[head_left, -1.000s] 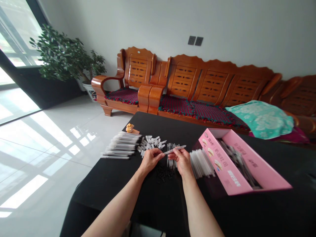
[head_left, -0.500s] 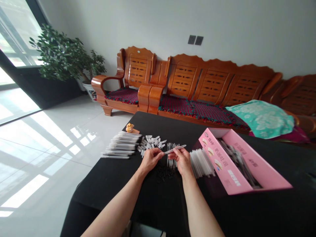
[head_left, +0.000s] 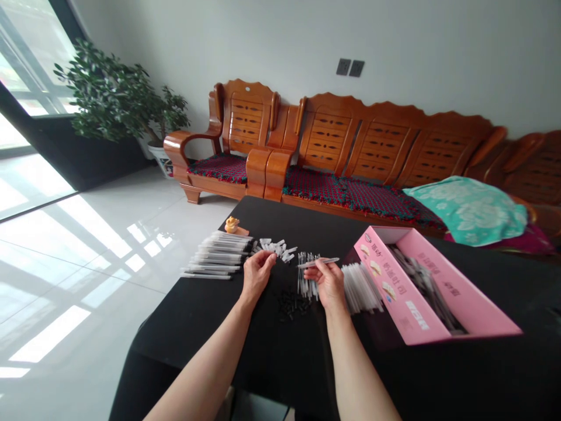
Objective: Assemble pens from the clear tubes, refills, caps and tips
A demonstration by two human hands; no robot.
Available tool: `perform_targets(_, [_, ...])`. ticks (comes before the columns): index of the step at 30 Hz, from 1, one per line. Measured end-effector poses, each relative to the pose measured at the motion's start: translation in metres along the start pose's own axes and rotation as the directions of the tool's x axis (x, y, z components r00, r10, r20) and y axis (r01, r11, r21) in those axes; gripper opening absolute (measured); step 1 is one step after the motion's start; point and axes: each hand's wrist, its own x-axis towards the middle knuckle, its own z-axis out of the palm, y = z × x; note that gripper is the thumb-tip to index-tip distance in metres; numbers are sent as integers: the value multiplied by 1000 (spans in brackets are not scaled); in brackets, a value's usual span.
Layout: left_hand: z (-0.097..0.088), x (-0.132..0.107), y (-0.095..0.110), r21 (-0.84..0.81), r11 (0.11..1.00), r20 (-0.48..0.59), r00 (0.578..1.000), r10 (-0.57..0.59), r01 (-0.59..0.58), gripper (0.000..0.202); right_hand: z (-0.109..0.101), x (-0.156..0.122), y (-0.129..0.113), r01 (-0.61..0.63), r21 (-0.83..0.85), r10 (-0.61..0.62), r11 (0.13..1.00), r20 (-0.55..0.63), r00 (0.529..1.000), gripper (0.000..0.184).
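My right hand [head_left: 329, 283] is closed on a slim translucent pen [head_left: 310, 264], held nearly level over a row of thin pen refills [head_left: 303, 286]. My left hand [head_left: 258, 273] is apart from the pen, with thumb and forefinger pinched at the near edge of a heap of whitish pen caps [head_left: 277, 248]. Whatever may be in that pinch is too small to make out. Small black plugs [head_left: 293, 305] lie between my forearms. Clear pen barrels [head_left: 362, 287] are lined up just right of my right hand. Capped pens [head_left: 219, 257] form a row at the left.
A pink box [head_left: 412, 304] holding dark, slender pieces stands on the right of the black-covered table [head_left: 197, 339]. A small yellowish figurine [head_left: 232, 224] sits at the far left corner. Behind the table runs a wooden sofa [head_left: 328, 134] with a turquoise cloth [head_left: 473, 210].
My left hand has let go of the pen's end and drawn left to the caps. My right hand keeps hold of the pen, having shifted slightly right.
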Motion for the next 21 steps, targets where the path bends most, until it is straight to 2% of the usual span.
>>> perform_targets(4, [-2,1,2,28,1000,-61,998,14,-12,31,1,-2,-3,-4,-36,6,999,46,999,33])
perform_targets(8, [-5,0,5,79,996,-125,991,40,-30,32,4,-8,-8,-40,-58,48,998,146,988,62])
perform_targets(10, [-9,1,6,104,994,-186,982,41,-21,35,4,-10,-10,-29,-69,40,997,169,985,70])
perform_targets(12, [-15,3,6,125,992,-251,967,41,-10,38,4,-10,-11,-26,-68,38,997,190,981,65])
perform_targets(16, [-23,7,5,243,970,-313,948,50,29,37,4,-9,-12,-72,-38,79,997,207,975,29])
perform_targets(18, [-23,7,4,392,919,-259,964,68,40,30,4,-9,-12,-74,-20,77,997,197,977,21])
perform_targets(21, [-18,3,3,657,753,-91,994,57,17,19,3,-8,-12,-88,3,86,996,186,979,19])
